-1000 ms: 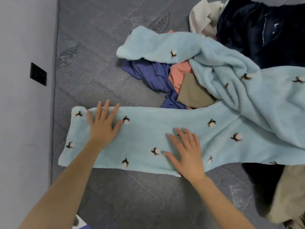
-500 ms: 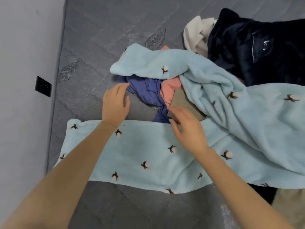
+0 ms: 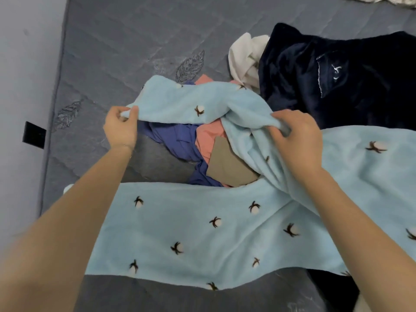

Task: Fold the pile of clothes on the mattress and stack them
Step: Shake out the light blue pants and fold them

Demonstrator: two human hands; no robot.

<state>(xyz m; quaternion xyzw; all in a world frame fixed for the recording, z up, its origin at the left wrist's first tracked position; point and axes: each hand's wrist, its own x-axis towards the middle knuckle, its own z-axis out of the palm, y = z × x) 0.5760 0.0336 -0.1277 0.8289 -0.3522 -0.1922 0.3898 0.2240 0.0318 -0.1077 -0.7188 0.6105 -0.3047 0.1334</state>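
The grey quilted mattress (image 3: 126,41) fills almost all that I see, and its left edge lies against a pale wall (image 3: 22,64). On the mattress, the biggest piece is the light blue fleece trousers (image 3: 191,233) with small cotton-flower marks. One leg of them lies flat across the near part of the mattress, under my two forearms. The other leg goes farther from me, over a small pile of clothes, and its end is lifted a little from the mattress.

To the right and farther away lies a dark navy garment (image 3: 360,86), spread wide, with a pale stitched line and a small white sign on it. The blue trousers cover its near edge. A cream garment (image 3: 244,57) is crumpled just beside the navy one, on its left, touching it.

Between the two blue legs I see three smaller pieces, heaped together: a violet-blue garment (image 3: 173,140), a pink garment (image 3: 208,138) and a tan garment (image 3: 227,165), the tan one on top of the pink.

My right hand (image 3: 297,138) has its fingers curled around a bunched fold of the far leg, near the place where the legs join. My left hand (image 3: 120,129) pinches the end of the same leg between thumb and fingers. The two hands are well apart.

A small black plate (image 3: 33,135) sits on the wall, near the mattress edge.
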